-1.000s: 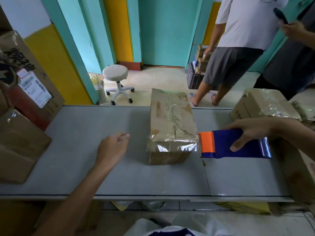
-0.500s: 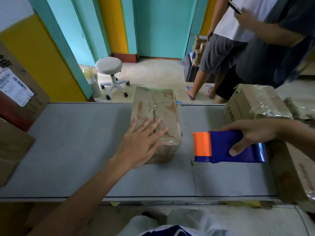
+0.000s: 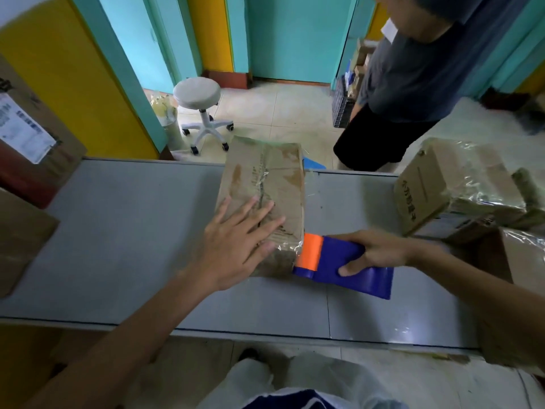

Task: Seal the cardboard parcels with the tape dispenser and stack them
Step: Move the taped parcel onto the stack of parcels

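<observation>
My left hand (image 3: 236,243) lies flat, fingers spread, on the near end of the cardboard parcel (image 3: 262,202) at the middle of the grey table (image 3: 118,231); my right hand (image 3: 374,252) grips the blue tape dispenser (image 3: 345,270), its orange end touching the parcel's near right corner

Bare forearms (image 3: 132,326); pale trousers (image 3: 259,379); navy garment (image 3: 295,404), white edging.

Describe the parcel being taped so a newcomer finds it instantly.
On the grey table, look at the middle, below the white stool. The parcel lies under the flat left hand; unlike the boxes at right, the tape dispenser touches its near corner.
</observation>
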Motion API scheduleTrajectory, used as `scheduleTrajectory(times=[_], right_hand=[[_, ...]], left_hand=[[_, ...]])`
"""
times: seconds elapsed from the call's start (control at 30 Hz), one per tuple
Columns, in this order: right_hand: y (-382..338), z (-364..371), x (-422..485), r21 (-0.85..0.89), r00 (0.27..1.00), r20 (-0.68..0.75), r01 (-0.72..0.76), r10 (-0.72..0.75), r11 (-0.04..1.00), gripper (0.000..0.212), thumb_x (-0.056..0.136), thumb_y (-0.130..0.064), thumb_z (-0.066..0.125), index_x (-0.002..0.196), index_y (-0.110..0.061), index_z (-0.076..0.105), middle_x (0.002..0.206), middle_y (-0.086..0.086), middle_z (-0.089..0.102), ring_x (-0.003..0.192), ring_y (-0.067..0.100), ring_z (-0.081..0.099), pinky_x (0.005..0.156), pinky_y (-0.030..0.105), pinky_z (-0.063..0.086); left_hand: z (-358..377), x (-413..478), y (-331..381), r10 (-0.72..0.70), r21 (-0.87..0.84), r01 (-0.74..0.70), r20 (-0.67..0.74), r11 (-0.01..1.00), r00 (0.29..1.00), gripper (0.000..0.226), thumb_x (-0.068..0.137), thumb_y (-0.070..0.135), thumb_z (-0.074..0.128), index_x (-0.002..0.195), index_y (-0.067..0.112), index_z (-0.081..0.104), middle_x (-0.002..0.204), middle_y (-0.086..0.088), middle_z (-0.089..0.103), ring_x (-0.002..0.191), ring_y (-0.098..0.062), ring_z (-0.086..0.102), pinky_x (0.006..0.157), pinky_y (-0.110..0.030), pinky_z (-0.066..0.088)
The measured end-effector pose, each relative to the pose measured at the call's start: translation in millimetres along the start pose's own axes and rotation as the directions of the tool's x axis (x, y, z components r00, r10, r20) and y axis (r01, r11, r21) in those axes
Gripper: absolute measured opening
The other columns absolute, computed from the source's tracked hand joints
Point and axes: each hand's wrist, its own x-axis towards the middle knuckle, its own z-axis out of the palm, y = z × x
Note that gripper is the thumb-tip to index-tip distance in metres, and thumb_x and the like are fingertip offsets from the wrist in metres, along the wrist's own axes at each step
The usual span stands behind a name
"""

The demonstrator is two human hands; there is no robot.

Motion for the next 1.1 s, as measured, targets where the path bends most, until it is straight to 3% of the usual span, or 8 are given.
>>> scheduleTrajectory(times=[0.2,0.37,0.6,0.7,0.8,0.93,1.03,1.1], right_hand=[[-7.7,3.5,3.0,-0.052,0.999,-0.042,-0.019,0.017,0.998,0.058,0.079,-0.040,0.072,0.130,-0.031,0.047,0.111,-0.009,0.064,0.095,0.008,0.061,0.078,0.021,0.048],[-15.5,2.5,11.2,-0.594,0.982,-0.141,-0.183,0.123,0.783,0.068,0.086,-0.043,0.062,0.142,-0.021,0.031,0.126,0.008,0.056,0.106,0.025,0.056,0.081,0.033,0.048],[6.8,-3.7,20.4,-0.635,0.927,-0.370,-0.297,0.057,0.713,0.080,0.088,-0.054,0.054,0.150,-0.029,0.010,0.131,0.007,0.055,0.110,0.025,0.056,0.082,0.034,0.048],[27.1,-4.5,21.3,-0.583,0.899,-0.429,-0.351,0.090,0.733,0.081,0.088,-0.055,0.053,0.150,-0.031,0.006,0.133,0.007,0.054,0.111,0.025,0.056,0.079,0.033,0.048],[33.6,-10.5,13.0,-0.327,0.903,-0.366,-0.349,0.223,0.878,0.069,0.088,-0.045,0.060,0.145,-0.031,0.023,0.127,0.005,0.055,0.109,0.025,0.055,0.078,0.030,0.042],[42.1,-32.3,-3.2,0.159,0.846,-0.055,-0.518,0.531,0.841,0.032,0.073,-0.032,0.071,0.095,-0.010,0.062,0.082,0.010,0.070,0.070,0.023,0.065,0.061,0.026,0.050],[55.4,-29.0,-18.7,0.294,0.791,0.176,-0.611,0.586,0.735,0.051,0.062,-0.033,0.079,0.097,-0.001,0.062,0.080,0.014,0.071,0.061,0.022,0.067,0.055,0.023,0.052],[66.4,-28.1,-20.9,0.336,0.807,0.183,-0.588,0.562,0.736,0.079,0.044,-0.039,0.085,0.109,0.000,0.060,0.093,0.016,0.070,0.071,0.025,0.068,0.062,0.027,0.054]], left_hand=[[-0.3,0.0,2.2,-0.029,0.006,0.029,0.016,1.000,0.999,0.055,0.098,0.052,0.006,0.139,0.031,0.036,0.145,0.002,0.040,0.137,-0.022,0.032,0.110,-0.055,0.023],[-2.2,-1.8,0.4,0.006,-0.006,-0.005,0.070,1.000,0.998,0.053,0.097,0.052,0.007,0.142,0.033,0.029,0.148,0.006,0.034,0.140,-0.018,0.023,0.113,-0.052,0.015],[-5.6,-4.2,-2.4,-0.048,-0.121,0.052,0.035,0.991,0.998,0.068,0.083,0.066,-0.014,0.143,0.036,0.001,0.153,0.015,0.006,0.143,-0.008,-0.004,0.116,-0.044,-0.007],[-4.8,-8.7,-7.6,-0.054,-0.195,0.055,0.012,0.979,0.998,0.070,0.085,0.067,-0.007,0.144,0.031,0.002,0.152,0.017,0.007,0.142,-0.004,-0.005,0.116,-0.040,-0.009],[-5.4,-9.7,-13.4,-0.065,-0.252,0.056,-0.029,0.966,0.997,0.075,0.084,0.069,-0.005,0.146,0.030,0.011,0.151,0.018,0.009,0.141,0.000,-0.004,0.116,-0.039,-0.007],[-6.5,-5.5,-14.0,-0.072,-0.379,0.030,-0.098,0.925,0.993,0.076,0.084,0.071,0.011,0.141,0.028,0.037,0.148,0.017,0.020,0.139,0.002,0.008,0.115,-0.036,-0.003],[-7.1,-2.2,-8.6,-0.176,-0.611,0.003,-0.223,0.791,0.959,0.043,0.082,0.050,0.045,0.115,0.028,0.063,0.135,0.015,0.044,0.128,0.003,0.034,0.112,-0.028,0.018],[-15.5,-0.4,-5.2,-0.341,-0.826,0.008,-0.224,0.564,0.913,0.017,0.079,0.029,0.057,0.092,0.030,0.068,0.117,0.017,0.060,0.113,0.004,0.051,0.099,-0.013,0.035]])
